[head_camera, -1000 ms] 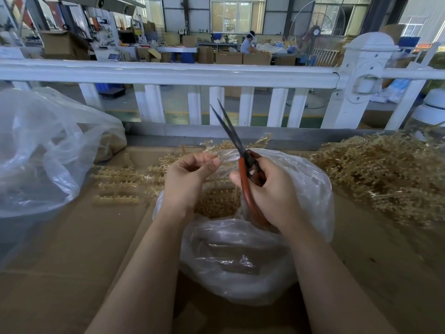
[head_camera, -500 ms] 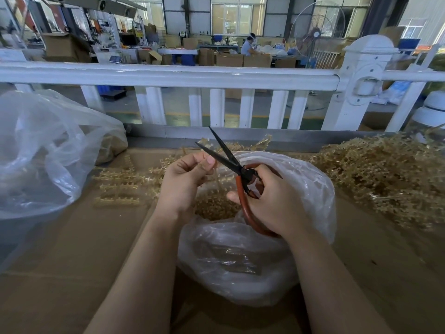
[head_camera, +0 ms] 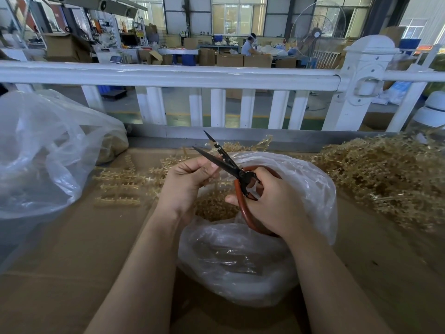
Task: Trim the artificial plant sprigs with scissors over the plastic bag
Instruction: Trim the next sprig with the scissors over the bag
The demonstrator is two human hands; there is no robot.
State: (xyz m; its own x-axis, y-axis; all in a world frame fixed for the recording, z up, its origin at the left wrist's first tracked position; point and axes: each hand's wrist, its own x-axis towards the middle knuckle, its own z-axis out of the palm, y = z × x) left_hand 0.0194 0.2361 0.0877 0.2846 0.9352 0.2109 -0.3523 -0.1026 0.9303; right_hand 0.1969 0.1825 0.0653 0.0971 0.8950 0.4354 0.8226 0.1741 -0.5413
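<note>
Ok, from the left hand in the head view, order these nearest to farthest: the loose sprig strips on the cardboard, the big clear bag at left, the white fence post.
1. Sprig strips, just left of the left hand.
2. Big clear bag, far left.
3. White fence post, far back right.

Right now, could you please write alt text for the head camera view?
The right hand holds red-handled scissors, blades open, beside a tan plastic sprig pinched in the left hand, over an open clear plastic bag of trimmings. More sprigs are heaped to the right on the cardboard-covered table.
</note>
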